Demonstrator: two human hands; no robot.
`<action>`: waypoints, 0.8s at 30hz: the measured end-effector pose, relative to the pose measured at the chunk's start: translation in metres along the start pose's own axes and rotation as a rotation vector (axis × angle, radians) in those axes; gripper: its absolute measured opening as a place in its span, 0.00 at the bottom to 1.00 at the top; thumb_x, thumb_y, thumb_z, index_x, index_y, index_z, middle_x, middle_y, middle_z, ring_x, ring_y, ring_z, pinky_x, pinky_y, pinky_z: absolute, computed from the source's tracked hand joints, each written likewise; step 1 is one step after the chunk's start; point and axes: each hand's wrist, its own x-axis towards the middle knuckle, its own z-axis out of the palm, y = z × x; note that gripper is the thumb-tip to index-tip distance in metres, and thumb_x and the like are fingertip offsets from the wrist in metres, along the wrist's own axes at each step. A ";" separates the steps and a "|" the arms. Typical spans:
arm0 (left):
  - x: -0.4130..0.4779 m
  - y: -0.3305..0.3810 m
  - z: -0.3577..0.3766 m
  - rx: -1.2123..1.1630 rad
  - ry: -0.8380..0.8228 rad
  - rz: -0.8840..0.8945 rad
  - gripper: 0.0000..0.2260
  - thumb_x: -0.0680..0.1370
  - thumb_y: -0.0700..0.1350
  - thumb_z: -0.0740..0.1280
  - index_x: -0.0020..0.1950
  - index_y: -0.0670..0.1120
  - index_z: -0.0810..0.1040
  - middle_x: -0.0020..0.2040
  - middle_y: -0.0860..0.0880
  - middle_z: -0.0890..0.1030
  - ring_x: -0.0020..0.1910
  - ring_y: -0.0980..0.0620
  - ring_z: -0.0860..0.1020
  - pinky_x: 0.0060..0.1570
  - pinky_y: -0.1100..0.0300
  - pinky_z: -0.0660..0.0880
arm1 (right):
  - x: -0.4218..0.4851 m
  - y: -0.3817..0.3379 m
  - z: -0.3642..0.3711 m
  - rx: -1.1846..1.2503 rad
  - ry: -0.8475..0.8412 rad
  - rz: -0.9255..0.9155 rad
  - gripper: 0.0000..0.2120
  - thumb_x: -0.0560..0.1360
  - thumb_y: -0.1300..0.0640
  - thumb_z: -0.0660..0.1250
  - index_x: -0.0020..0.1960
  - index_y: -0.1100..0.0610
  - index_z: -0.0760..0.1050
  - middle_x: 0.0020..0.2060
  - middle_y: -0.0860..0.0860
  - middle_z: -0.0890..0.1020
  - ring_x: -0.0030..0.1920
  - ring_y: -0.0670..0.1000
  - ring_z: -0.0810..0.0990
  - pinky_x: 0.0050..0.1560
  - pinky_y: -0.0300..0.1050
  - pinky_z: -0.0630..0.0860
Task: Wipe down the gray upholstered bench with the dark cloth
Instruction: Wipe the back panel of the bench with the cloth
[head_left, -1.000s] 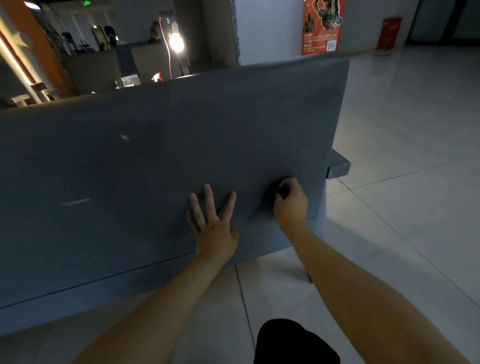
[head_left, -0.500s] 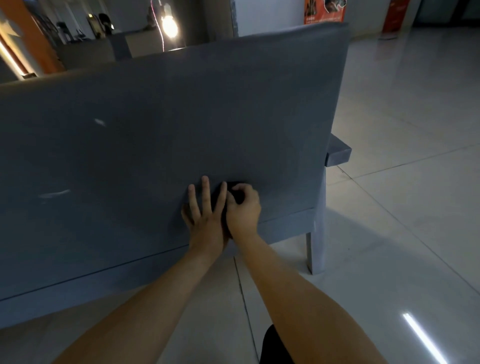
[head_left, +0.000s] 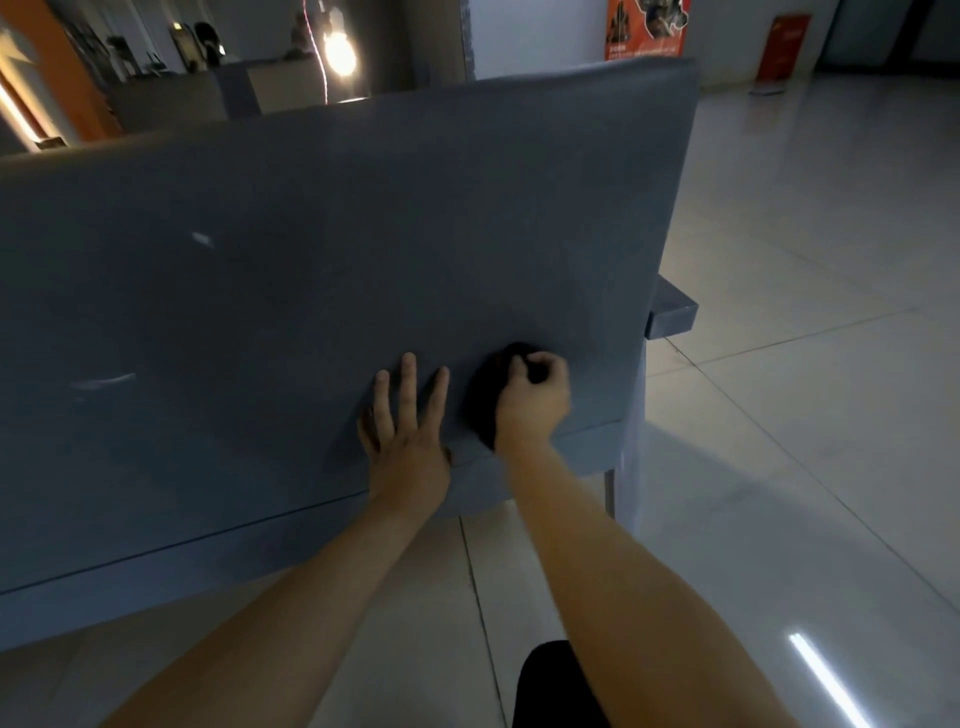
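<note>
Roughly mid-job at best, by my reading. Wide gray upholstered bench (head_left: 311, 260) seen from behind, its back panel filling most of the view; only one seat corner pokes out at 3 o'clock, the rest of the seat hidden. Small bunched dark cloth (head_left: 485, 400) sits against the panel at about 5 o'clock of it, just above the lower seam. Right hand (head_left: 532, 397) has its fingers curled round the cloth, gripping it and pressing it to the fabric; slight blur there. Left hand (head_left: 405, 441) lies flat on the panel just beside the cloth, at the cloth's 9 o'clock, fingers straight and spread, holding nothing, apparently bracing. The two hands are near but apart. No damp trail or colour change shows in this dim light, so wiped fabric cannot be told from unwiped. Two pale marks on the panel: a small fleck (head_left: 201, 239) at 10 o'clock and a longer streak (head_left: 101, 382) at 9 o'clock, both well apart from the cloth, so judged untouched. Judgement: lower right corner in hand; the left stretch, the top edge and the hidden seat are probably left to do.
</note>
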 end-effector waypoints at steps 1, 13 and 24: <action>0.001 -0.003 0.000 -0.003 -0.014 0.008 0.45 0.78 0.44 0.69 0.82 0.58 0.38 0.79 0.50 0.28 0.79 0.41 0.33 0.75 0.32 0.53 | -0.011 0.000 0.010 0.001 -0.021 -0.005 0.07 0.77 0.61 0.70 0.45 0.52 0.73 0.47 0.53 0.82 0.51 0.56 0.80 0.54 0.48 0.76; 0.002 -0.020 -0.001 -0.037 -0.009 0.018 0.47 0.75 0.39 0.68 0.82 0.57 0.39 0.80 0.55 0.30 0.80 0.47 0.35 0.74 0.38 0.55 | 0.030 -0.004 -0.033 0.070 0.118 0.052 0.09 0.77 0.59 0.70 0.44 0.48 0.73 0.45 0.50 0.81 0.48 0.54 0.80 0.50 0.46 0.76; -0.001 -0.029 -0.013 -0.194 -0.045 0.110 0.42 0.80 0.44 0.67 0.83 0.53 0.39 0.80 0.55 0.31 0.80 0.50 0.33 0.79 0.42 0.49 | -0.030 -0.007 0.026 0.030 -0.076 0.022 0.04 0.79 0.60 0.68 0.48 0.54 0.74 0.44 0.48 0.80 0.47 0.51 0.78 0.47 0.44 0.73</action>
